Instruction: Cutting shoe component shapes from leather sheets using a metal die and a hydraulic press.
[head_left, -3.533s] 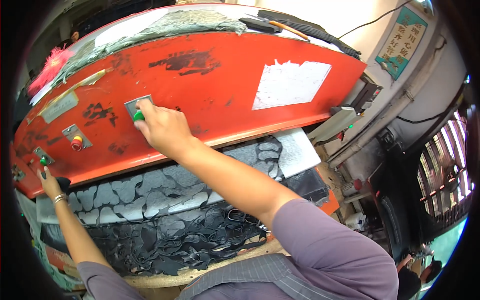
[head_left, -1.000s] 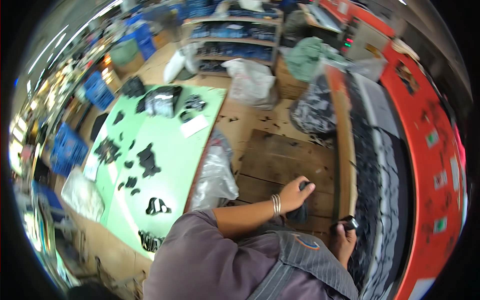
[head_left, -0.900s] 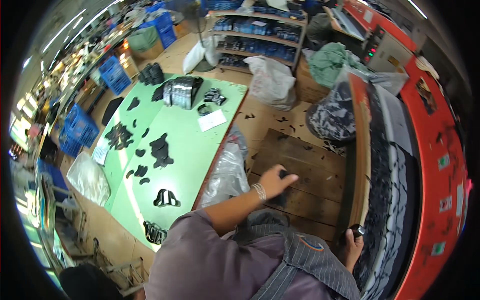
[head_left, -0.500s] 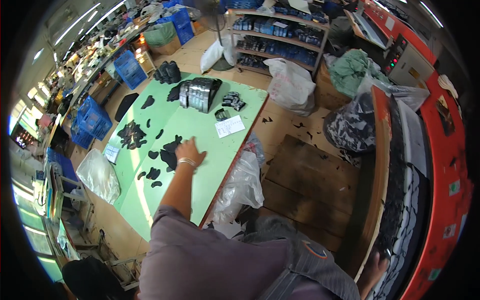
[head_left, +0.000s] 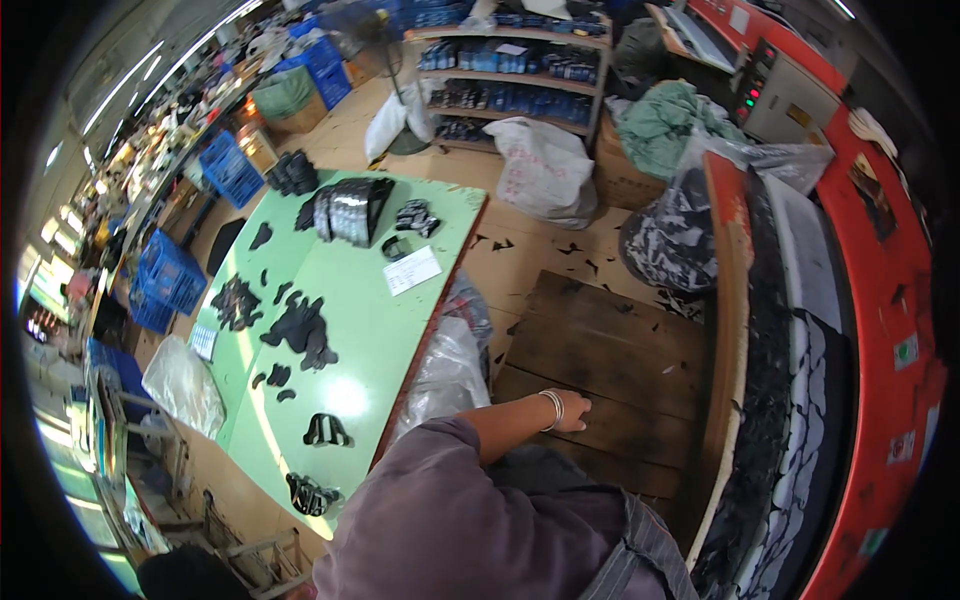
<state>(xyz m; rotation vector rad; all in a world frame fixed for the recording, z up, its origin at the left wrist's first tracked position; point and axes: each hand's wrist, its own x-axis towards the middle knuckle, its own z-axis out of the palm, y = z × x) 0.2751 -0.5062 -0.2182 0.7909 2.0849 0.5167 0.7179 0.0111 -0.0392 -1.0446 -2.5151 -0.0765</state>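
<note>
My left hand (head_left: 571,411), with bangles at the wrist, is over the brown boards (head_left: 600,350) to the right of the green table (head_left: 385,340). Its fingers are mostly hidden, so I cannot tell if they hold anything. My right hand is out of view. A pile of black cut pieces (head_left: 300,332) lies on the table, with a second dark pile (head_left: 237,303) farther left. Closer to me on the tabletop are a black frame-like piece (head_left: 326,430) and a cluster of shiny black pieces (head_left: 312,495).
Stacked curved dark strips (head_left: 345,212) and a white paper (head_left: 412,270) occupy the table's far part. Clear plastic bags (head_left: 445,370) hang beside its right edge. On my right runs a red machine (head_left: 890,330) with layered sheets. A shelf rack (head_left: 510,75) and white sack (head_left: 545,170) stand beyond.
My left hand has left the black pieces and swung right, off the table. My right hand, earlier beside the machine at lower right, has gone out of view. The whole view has shifted.
</note>
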